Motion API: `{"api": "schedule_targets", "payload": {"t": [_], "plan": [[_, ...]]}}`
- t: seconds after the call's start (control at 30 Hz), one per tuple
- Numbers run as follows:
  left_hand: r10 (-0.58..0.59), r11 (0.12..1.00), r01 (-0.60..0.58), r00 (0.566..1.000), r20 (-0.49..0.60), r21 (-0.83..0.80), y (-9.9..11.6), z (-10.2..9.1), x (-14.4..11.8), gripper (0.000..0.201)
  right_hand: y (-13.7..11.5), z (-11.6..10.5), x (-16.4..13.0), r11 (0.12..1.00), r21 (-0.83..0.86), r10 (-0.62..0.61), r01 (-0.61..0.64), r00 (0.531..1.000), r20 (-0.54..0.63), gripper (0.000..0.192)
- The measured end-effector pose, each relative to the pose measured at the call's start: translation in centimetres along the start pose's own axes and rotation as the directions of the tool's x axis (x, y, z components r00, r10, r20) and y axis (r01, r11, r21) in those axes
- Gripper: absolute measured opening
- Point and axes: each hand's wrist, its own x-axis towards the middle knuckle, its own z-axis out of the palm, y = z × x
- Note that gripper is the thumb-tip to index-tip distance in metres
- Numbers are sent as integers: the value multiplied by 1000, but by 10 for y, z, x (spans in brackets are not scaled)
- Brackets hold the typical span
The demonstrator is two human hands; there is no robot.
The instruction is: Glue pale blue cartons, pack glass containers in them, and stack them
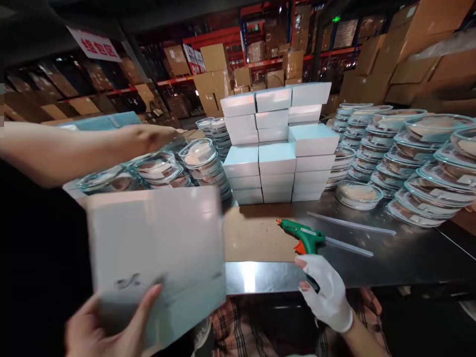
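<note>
My left hand (107, 327) grips the lower edge of a pale blue flat box (156, 248), thumb on its face; the box is blurred and held up in front of me at the lower left. My right hand (327, 297), in a white glove, holds the grip of a green glue gun (305, 237) with an orange trigger. The gun's nozzle points left over a brown cardboard sheet (256, 233) on the steel table (409, 253). A clear glue stick juts from the gun's back.
Stacked pale blue boxes (275, 144) stand mid-table. Piles of round clear lidded dishes fill the right (420, 163) and left (201, 163). A loose glue stick (349, 224) lies beside them. A co-worker's bare arm (156, 136) reaches in from the left over the dishes. Shelves of cartons stand behind.
</note>
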Motion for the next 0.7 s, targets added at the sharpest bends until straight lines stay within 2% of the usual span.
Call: {"api": "schedule_targets", "payload": {"t": [0.03, 0.07, 0.1, 0.13, 0.17, 0.2, 0.27, 0.3, 0.33, 0.4, 0.47, 0.5, 0.57, 0.6, 0.67, 0.7], "plan": [[64, 996, -68, 996, 63, 50, 11, 7, -20, 73, -5, -3, 7, 1000, 6, 4, -4, 1000, -17, 54], [172, 985, -172, 959, 226, -20, 19, 17, -38, 71, -7, -6, 19, 1000, -1, -4, 4, 1000, -16, 55], [278, 961, -256, 879, 387, -108, 24, 29, -55, 69, -7, -9, 33, 1000, -16, -14, 14, 1000, -6, 53], [366, 931, -319, 788, 496, -179, 24, 42, -70, 63, -5, -11, 46, 999, -32, -5, 6, 1000, 10, 48], [444, 896, -371, 713, 543, -246, 21, 54, -82, 56, -3, -13, 56, 999, -41, 28, -26, 999, 30, 41], [513, 858, -420, 661, 548, -297, 15, 64, -92, 49, 0, -13, 62, 996, -38, 81, -79, 995, 57, 34], [609, 791, -493, 585, 536, -361, -3, 77, -103, 36, 6, -11, 59, 976, 6, 213, -216, 967, 140, 27], [635, 769, -510, 541, 552, -385, -13, 79, -105, 32, 7, -9, 52, 955, 47, 278, -294, 936, 218, 27], [638, 763, -509, 492, 593, -398, -22, 79, -106, 30, 9, -7, 42, 923, 92, 329, -374, 890, 317, 27], [598, 778, -479, 370, 711, -406, -34, 74, -104, 38, 10, -3, 17, 830, 141, 409, -540, 759, 506, 25], [535, 806, -442, 262, 803, -393, -42, 69, -105, 50, 10, 1, -10, 696, 122, 520, -707, 614, 593, 22], [509, 817, -428, 222, 831, -386, -44, 68, -106, 53, 10, 2, -22, 613, 110, 581, -782, 541, 608, 23], [481, 829, -411, 176, 859, -380, -51, 69, -112, 54, 9, 2, -44, 423, 146, 637, -894, 408, 654, 30], [478, 827, -415, 162, 863, -379, -56, 72, -116, 56, 9, 1, -54, 326, 189, 611, -926, 359, 705, 36], [505, 794, -459, 132, 853, -398, -67, 81, -125, 70, 9, -2, -70, 113, 273, 496, -955, 293, 817, 53], [526, 769, -486, 115, 842, -414, -73, 86, -130, 83, 8, -5, -77, 4, 296, 447, -955, 266, 854, 61]]}}
